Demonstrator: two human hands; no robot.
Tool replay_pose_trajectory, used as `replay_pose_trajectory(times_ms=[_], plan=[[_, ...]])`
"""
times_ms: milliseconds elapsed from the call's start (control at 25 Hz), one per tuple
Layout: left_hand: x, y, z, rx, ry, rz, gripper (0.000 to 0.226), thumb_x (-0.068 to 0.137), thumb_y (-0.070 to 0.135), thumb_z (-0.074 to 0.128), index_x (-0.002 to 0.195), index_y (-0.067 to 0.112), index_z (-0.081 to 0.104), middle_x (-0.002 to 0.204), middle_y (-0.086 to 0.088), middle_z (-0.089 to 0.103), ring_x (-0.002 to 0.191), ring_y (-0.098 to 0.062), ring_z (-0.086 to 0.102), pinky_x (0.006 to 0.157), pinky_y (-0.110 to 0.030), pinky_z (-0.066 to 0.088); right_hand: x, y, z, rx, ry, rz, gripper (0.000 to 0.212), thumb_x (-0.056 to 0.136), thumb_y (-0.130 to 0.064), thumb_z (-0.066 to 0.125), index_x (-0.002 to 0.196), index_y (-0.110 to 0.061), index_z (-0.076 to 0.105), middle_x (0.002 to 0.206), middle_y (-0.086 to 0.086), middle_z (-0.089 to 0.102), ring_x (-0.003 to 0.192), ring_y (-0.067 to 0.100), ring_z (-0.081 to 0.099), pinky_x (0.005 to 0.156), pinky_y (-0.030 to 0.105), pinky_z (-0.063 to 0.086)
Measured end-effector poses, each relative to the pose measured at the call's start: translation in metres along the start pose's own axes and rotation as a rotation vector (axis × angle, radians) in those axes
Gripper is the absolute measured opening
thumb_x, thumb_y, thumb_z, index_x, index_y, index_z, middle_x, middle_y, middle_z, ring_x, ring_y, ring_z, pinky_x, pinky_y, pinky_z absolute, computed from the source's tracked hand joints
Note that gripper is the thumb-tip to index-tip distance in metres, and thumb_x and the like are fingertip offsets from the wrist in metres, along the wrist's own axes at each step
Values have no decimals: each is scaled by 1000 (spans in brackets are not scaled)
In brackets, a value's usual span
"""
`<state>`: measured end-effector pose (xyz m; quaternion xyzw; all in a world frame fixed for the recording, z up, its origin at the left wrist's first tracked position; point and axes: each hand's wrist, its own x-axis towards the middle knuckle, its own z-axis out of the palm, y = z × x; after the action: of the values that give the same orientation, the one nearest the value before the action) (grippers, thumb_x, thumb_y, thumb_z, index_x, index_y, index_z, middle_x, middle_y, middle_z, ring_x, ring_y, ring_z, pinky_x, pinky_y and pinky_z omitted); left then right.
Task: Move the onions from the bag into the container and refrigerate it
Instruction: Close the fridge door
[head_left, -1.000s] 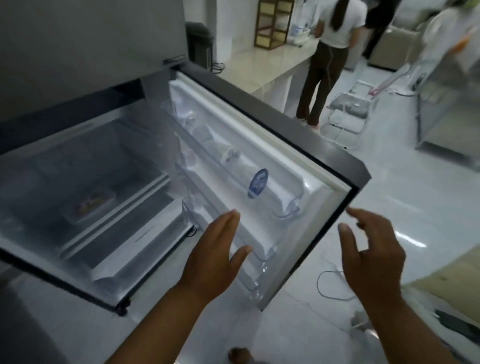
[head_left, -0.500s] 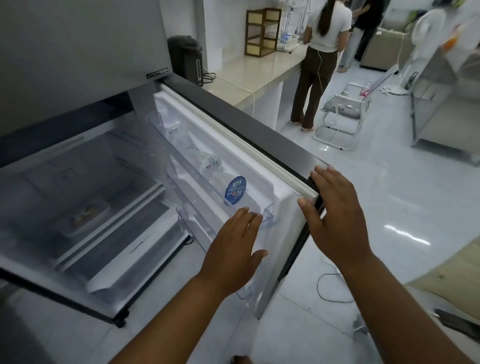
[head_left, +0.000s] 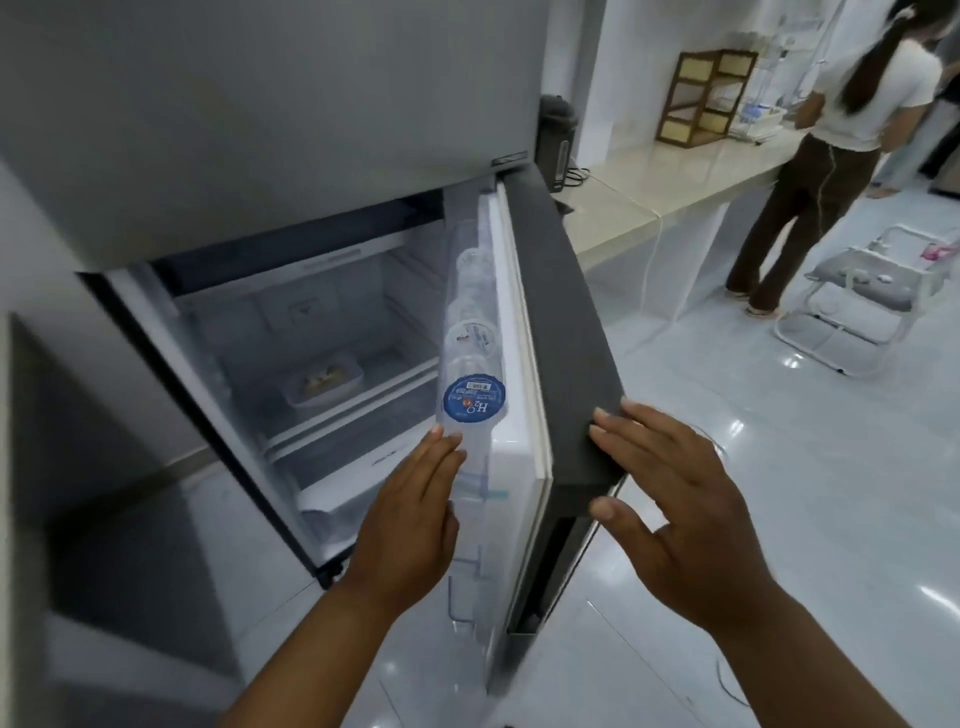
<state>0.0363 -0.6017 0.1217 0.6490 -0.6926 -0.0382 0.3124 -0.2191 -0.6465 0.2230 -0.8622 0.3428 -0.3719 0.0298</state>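
The container (head_left: 323, 383) with the onions stood on a shelf (head_left: 358, 402) inside the fridge (head_left: 260, 130), so the step in hand was, I judge, to close the fridge door (head_left: 566, 332). The door was half open. The right hand (head_left: 675, 512) was open and flat, with its fingertips on the dark outer face of the door near the edge. The left hand (head_left: 410, 512) was also open and held nothing; its fingers were beside the door rack, just under a water bottle (head_left: 474, 397). To do this well, the right hand should push evenly, and the left hand should leave the gap first, or the fingers could be caught.
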Motion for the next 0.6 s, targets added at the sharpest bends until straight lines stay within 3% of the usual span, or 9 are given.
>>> replay_pose_trajectory(times_ms=[200,440,600], plan=[[-16,-54,-51,48,20,-187,75,90,5,52,153,23,15,161,12,5,147,-5,-5,117,-29,14,45,-33,51,95,-223,-63,60,93,-55,38,142,-19,44,153,-4,38,147,12,21,112,46,35],[-76,-87,-78,-232,162,-490,68,97,9,43,152,30,11,160,16,8,144,0,9,108,-8,10,92,-85,128,110,-252,-172,63,95,-59,28,146,-23,36,155,-5,34,147,10,19,116,44,28],[-94,-96,-76,-348,125,-562,70,98,16,43,152,34,3,161,14,7,146,-3,8,113,-20,11,126,-119,178,120,-287,-214,68,93,-63,22,149,-23,28,158,-4,28,148,13,17,117,45,25]])
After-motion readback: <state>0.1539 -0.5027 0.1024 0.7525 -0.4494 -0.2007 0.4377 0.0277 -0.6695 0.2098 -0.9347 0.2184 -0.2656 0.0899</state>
